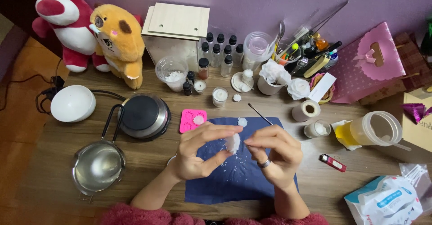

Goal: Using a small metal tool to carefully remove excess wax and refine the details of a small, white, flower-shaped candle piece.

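— Two hands meet over the blue mat (pixel 234 180), nearest the camera. What are they doing?

— The left hand (pixel 198 155) pinches a small white wax flower (pixel 233 142) between thumb and fingertips. The right hand (pixel 274 155), with a ring on one finger, has its fingertips drawn together just beside the flower; whether they touch it I cannot tell.

— Where is the flower, then?

— Held up above the mat, between both hands. White crumbs are scattered on the cloth beneath.

— And to the sides on the tabletop (pixel 54 162)?

— A steel saucepan (pixel 98 165) sits at the left, a red lighter (pixel 333 162) at the right, with a plastic packet (pixel 387 200) in the near right corner.

— Further back?

— A pink mould (pixel 192 120) lies just beyond the mat, beside a round hotplate (pixel 143 115). A thin metal pick (pixel 261 114) lies at the mat's far edge. A white dome (pixel 73 103) stands further left.

— And at the wall?

— Two plush toys (pixel 90 36), a wooden-lidded box (pixel 177 27), dark-capped bottles (pixel 220 49) and a pink gift bag (pixel 371 60).
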